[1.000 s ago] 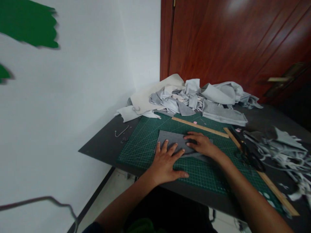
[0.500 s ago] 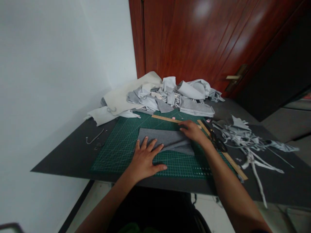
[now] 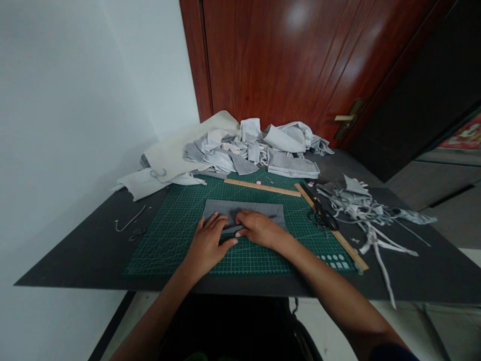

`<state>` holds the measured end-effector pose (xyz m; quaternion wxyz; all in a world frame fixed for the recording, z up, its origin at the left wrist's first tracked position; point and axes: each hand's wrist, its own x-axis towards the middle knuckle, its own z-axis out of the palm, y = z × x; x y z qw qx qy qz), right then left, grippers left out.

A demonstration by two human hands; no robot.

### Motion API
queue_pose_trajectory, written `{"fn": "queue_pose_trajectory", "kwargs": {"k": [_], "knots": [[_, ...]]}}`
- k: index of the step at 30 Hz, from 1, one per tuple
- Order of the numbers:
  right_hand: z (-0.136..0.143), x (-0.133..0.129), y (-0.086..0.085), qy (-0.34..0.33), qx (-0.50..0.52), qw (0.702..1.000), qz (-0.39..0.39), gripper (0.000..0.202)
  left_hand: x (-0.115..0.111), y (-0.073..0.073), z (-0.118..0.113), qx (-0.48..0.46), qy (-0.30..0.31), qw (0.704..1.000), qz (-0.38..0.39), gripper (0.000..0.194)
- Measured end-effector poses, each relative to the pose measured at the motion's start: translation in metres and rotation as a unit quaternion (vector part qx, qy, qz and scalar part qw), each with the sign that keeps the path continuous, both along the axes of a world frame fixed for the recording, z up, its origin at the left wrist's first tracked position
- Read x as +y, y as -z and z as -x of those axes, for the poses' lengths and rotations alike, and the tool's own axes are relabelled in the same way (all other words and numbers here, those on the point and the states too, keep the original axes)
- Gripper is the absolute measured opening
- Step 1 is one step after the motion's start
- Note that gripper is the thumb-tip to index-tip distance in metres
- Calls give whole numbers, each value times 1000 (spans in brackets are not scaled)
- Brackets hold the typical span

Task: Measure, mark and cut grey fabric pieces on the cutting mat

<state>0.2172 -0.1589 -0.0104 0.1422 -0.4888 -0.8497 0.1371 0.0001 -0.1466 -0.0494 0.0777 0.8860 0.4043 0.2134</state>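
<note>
A grey rectangular piece of fabric [image 3: 224, 206] lies on the green cutting mat [image 3: 169, 245], its near edge rumpled and partly lifted. My left hand [image 3: 207, 244] rests at the fabric's near left side, fingertips on the cloth and thumb held apart on the mat. Beside it, my right hand [image 3: 259, 229] has its fingers curled and pinches the near edge of the cloth around the middle. This hand and wrist hide part of the fabric's right half.
A wooden ruler [image 3: 263, 187] lies behind the fabric, and another ruler [image 3: 347, 249] runs along the mat's right side under black scissors [image 3: 323, 219]. Cloth scraps [image 3: 293, 164] are heaped at the back. Fabric strips [image 3: 361, 205] lie at right, a bent cord [image 3: 131, 220] at left.
My right hand has moved left and nearer from the fabric's far right corner to its near edge, pinching it. My left hand's fingers have drawn closer together. The view has shifted slightly.
</note>
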Motion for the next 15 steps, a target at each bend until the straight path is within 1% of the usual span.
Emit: {"fn": "queue_pose_trajectory", "kwargs": {"k": [3,7,9,12,13,15], "knots": [[-3,3,0,7,-7,1000,-11,9,4,-2,-1,-32,-11,999,-6,21],[-6,6,4,10,18,1000,22,9,2,-11,-2,-28,-16,999,-10,4],[-4,5,6,14,24,999,18,11,0,-14,-3,-12,-24,999,-21,6],[3,0,8,20,12,999,-28,34,-3,-16,-5,9,-52,998,-37,14],[5,-2,9,20,0,999,-44,35,-3,-16,-6,15,-59,997,-41,16],[9,-4,10,21,-23,997,-64,21,-4,-15,-7,23,-62,997,-48,17]]}}
